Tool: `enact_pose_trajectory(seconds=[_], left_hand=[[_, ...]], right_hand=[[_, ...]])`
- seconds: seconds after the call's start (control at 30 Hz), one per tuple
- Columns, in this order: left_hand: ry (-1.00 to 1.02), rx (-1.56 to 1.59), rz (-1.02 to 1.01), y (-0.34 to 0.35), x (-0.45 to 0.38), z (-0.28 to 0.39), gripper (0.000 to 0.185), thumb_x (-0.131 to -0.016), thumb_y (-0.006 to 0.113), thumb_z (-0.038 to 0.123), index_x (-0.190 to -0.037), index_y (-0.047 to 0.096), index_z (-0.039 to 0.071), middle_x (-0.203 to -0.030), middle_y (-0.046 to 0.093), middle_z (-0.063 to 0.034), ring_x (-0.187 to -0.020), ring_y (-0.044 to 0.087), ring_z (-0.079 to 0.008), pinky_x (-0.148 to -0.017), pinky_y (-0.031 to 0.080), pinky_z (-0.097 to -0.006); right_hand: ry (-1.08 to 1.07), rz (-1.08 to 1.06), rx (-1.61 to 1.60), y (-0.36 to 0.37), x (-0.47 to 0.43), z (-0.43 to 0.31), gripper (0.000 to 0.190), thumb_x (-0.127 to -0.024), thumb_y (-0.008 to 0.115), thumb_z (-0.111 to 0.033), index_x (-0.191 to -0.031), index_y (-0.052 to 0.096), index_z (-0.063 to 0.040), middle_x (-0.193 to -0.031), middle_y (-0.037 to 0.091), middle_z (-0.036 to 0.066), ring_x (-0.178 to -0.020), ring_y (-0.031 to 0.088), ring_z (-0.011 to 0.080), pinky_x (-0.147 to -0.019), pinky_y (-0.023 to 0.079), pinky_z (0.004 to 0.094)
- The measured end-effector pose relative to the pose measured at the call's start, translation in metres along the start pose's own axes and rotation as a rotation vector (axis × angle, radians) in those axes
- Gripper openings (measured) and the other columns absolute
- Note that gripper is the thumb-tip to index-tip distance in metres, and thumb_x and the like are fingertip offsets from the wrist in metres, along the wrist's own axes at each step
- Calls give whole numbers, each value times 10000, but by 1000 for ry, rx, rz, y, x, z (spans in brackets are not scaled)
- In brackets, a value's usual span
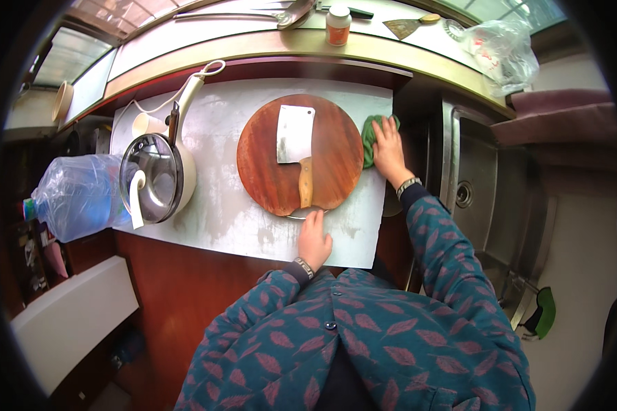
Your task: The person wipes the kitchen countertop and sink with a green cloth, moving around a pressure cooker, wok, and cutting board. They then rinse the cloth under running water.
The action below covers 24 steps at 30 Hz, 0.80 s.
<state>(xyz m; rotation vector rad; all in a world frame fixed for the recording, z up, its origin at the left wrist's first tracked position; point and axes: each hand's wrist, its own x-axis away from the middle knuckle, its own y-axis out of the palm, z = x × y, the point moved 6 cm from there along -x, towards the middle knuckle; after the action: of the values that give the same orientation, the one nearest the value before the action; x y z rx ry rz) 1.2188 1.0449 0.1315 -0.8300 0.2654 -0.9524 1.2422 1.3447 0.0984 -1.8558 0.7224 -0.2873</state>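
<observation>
A round wooden cutting board lies on the pale, stained tabletop sheet. On it rests a cleaver, its wooden handle pointing towards me. My left hand has its fingertips on the metal loop handle at the board's near edge; the thumb stands apart. To the right of the board, my right hand presses down on a crumpled green cloth, fingers spread over it. The cloth lies against the board's right rim and is partly hidden under the hand.
A long-handled pot with a glass lid stands left, beside a cup and a large plastic water bottle. A stainless sink is right. The sill behind holds a white-capped bottle, scraper and plastic bag.
</observation>
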Motion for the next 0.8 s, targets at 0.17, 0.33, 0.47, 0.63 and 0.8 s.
enact_pose_trajectory(seconds=[0.17, 0.33, 0.47, 0.63, 0.8], left_hand=[[-69, -244, -75, 15, -20, 4, 323, -749, 610, 50, -1054, 516, -4, -1038, 512, -174, -956, 555, -363, -755, 503, -447], [-64, -420, -43, 14, -25, -8, 97, -775, 575, 44, -851, 514, 47, -878, 536, -138, -823, 590, -328, -650, 514, -441], [0, -423, 24, -4, 7, -17, 42, -794, 563, 75, -797, 521, 72, -803, 541, -105, -771, 590, -305, -626, 503, -426], [41, -447, 62, -33, 70, -34, 67, -776, 584, 105, -769, 520, 87, -776, 527, -85, -755, 570, -289, -615, 485, -417], [-7, -389, 10, -42, 128, -58, 89, -803, 591, 130, -766, 526, 81, -775, 536, -95, -779, 564, -303, -636, 472, -420]], right_hand=[[-28, 36, 77, 13, -71, 6, 551, -815, 628, -95, -1349, 491, -69, -1438, 404, 188, -1380, 314, 373, -1082, 332, 533], [-68, 41, 41, 14, -84, 4, 547, -813, 632, -119, -1343, 504, -76, -1435, 401, 188, -1380, 311, 372, -1071, 338, 536], [-118, 9, 14, 10, -56, -9, 569, -814, 639, -133, -1358, 484, -75, -1459, 374, 200, -1400, 279, 389, -1081, 321, 542], [-145, -128, -26, 15, -4, -36, 630, -823, 645, -145, -1414, 437, -84, -1525, 299, 205, -1446, 211, 383, -1119, 268, 545], [-98, -132, 3, 32, -29, -55, 632, -837, 614, -159, -1426, 409, -60, -1528, 267, 236, -1443, 185, 415, -1104, 253, 578]])
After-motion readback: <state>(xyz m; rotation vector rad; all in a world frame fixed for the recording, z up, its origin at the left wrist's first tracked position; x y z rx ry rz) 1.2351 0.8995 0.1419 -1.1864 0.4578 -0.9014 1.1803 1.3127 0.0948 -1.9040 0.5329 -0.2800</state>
